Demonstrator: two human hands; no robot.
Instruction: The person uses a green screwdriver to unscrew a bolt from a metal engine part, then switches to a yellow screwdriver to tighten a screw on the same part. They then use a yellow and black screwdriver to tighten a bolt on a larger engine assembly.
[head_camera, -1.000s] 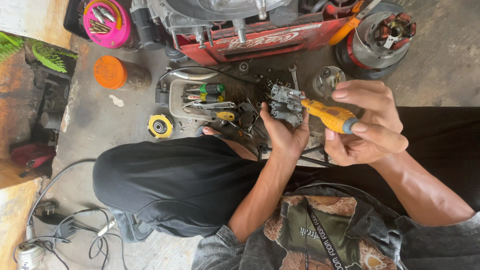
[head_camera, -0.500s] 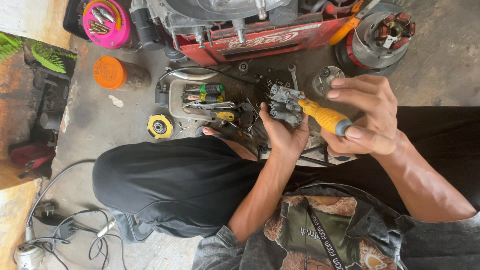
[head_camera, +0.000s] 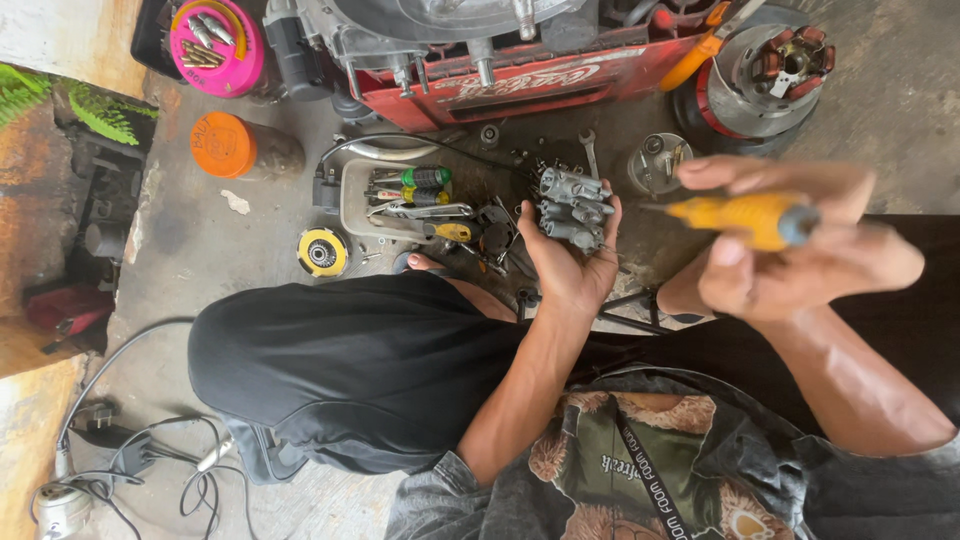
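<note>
The yellow-handled screwdriver (head_camera: 745, 218) has been drawn back from the grey metal engine part (head_camera: 573, 208): half a second ago its tip was set against the part, and now the tool is held well to the right of it, blurred by motion, with a clear gap between the two. From this it is judged that the work with the tip on the part has been broken off for the moment, either because a fastener has been dealt with or because the tool is being repositioned; which of the two cannot be told. The right hand (head_camera: 800, 255) is closed around the screwdriver's handle, the fingers wrapped over it and the thumb pressed along its underside. The left hand (head_camera: 570, 270) is kept palm up, its fingers half curled about the engine part, which is cradled above the person's knee and in front of the red crate (head_camera: 500, 85). Compared with the earlier frames, the left hand and the part are found in nearly the same place, while the right hand has been shifted outward and raised slightly. On the floor, the shallow tool tray (head_camera: 352, 200), the yellow disc (head_camera: 322, 252), the orange lid (head_camera: 222, 145) and the pink dish (head_camera: 215, 45) are left where they were.
</note>
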